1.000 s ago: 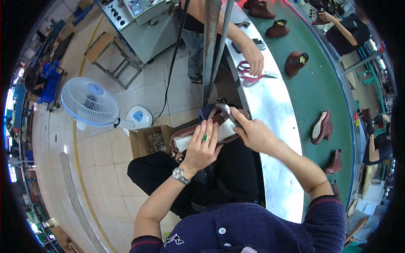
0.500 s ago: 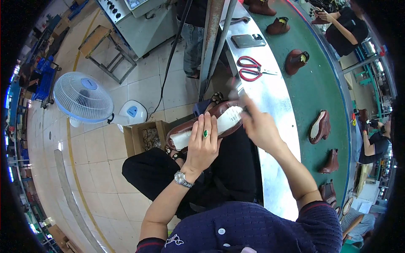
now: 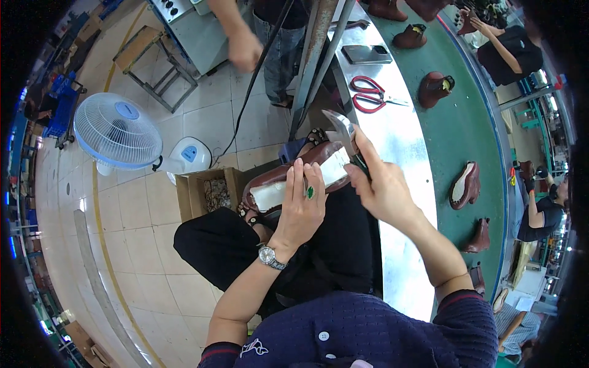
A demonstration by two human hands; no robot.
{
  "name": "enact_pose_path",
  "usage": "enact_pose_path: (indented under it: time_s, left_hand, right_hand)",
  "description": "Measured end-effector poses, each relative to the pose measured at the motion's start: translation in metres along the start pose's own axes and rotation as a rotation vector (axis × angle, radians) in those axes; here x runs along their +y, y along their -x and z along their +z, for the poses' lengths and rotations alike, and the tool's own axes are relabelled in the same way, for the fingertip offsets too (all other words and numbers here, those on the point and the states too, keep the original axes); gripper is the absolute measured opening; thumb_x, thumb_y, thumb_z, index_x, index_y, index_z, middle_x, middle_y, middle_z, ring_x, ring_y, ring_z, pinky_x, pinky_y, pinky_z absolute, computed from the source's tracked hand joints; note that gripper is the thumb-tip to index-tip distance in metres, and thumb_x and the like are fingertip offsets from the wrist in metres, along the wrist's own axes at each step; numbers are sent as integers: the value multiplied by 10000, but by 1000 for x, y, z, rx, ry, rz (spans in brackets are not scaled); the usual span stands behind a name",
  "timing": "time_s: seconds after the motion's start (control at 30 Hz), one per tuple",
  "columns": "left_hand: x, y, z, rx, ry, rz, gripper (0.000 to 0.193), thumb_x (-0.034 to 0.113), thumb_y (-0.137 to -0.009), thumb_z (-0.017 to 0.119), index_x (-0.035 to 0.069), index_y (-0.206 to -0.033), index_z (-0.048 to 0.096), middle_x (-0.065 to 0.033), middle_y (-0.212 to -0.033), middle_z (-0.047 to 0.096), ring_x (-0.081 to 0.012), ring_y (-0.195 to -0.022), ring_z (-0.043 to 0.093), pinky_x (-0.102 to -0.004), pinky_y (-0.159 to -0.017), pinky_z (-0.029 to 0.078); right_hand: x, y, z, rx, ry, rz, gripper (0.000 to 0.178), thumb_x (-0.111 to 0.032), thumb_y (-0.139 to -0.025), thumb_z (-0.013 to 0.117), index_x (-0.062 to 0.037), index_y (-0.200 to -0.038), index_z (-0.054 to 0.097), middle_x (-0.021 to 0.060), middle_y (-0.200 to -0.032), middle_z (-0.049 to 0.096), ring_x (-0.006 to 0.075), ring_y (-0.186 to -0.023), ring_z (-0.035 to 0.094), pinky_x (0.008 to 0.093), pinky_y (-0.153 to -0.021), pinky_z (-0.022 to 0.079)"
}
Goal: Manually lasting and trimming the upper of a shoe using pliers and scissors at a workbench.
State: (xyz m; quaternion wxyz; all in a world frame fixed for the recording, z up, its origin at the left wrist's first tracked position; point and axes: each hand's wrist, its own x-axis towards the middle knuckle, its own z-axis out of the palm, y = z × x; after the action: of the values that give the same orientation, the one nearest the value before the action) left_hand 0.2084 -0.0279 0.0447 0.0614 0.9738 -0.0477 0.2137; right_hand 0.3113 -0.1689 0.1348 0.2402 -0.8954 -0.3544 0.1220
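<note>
A brown leather boot (image 3: 273, 178) lies across my lap, its bare white underside (image 3: 269, 196) facing up. My left hand (image 3: 300, 205), with a green-stoned ring and a wristwatch, holds it across the middle, fingers extended over the underside to the far edge; the thumb is hidden. My right hand (image 3: 385, 187) is closed round the dark handle of a hammer-like tool. This tool's curved metal head (image 3: 342, 127) is just above the boot's right end; I cannot tell whether they touch.
Red-handled scissors (image 3: 368, 95) and a phone (image 3: 366, 54) lie on the metal ledge (image 3: 402, 245) at my right. Beyond it, a green conveyor (image 3: 457, 135) carries several brown boots. Left are a cardboard box (image 3: 191, 197), a fan (image 3: 118, 130) and a stool (image 3: 138, 50). A co-worker's hand (image 3: 245, 52) shows at the top.
The tool's head, blurred before, now shows sharply near the boot's right end. My left hand has shifted slightly right. A co-worker's arm has come in at the top, and another boot shows on the far conveyor.
</note>
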Motion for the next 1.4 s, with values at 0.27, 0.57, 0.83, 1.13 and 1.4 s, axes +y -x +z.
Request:
enact_pose_path:
  time_s: [0.27,0.57,0.83,1.13,1.4]
  left_hand:
    - [-1,3,4,35,-37,11,360,123,-903,527,-86,-1195,556,-278,-1228,521,-473,-1260,467,-507,-1078,384]
    - [-4,4,7,117,181,-67,245,83,-871,553,-49,-1077,568,-283,-1192,548,-453,-1250,479,-507,-1087,371]
    - [-29,0,-34,-197,224,-226,805,120,-673,798,-124,-1331,404,-237,-1234,497,-382,-1199,463,-442,-1057,364]
    - [-34,16,-24,-108,29,-12,711,196,-779,712,-153,-1324,418,-284,-1244,489,-410,-1165,463,-497,-1052,359]
    - [-32,20,-26,-56,-125,59,474,127,-857,517,-158,-1235,540,-303,-1217,534,-451,-1187,511,-478,-1043,409]
  right_hand:
    - [-17,0,2,-25,109,-37,665,-133,-895,581,-120,-1485,273,196,-639,637,389,-589,647,478,-559,513]
    - [-32,3,13,37,140,-25,685,-97,-892,553,-108,-1501,240,173,-628,637,362,-567,651,442,-512,515]
    - [-20,2,19,-195,241,78,677,-109,-897,566,-133,-1491,242,203,-607,625,382,-569,650,469,-519,513]
    - [-43,7,18,87,138,-48,727,-142,-902,585,-182,-1526,214,183,-591,612,350,-531,633,438,-496,493]
    - [-60,3,16,26,165,-3,741,-111,-885,595,-184,-1523,224,171,-635,618,372,-579,628,467,-557,481]
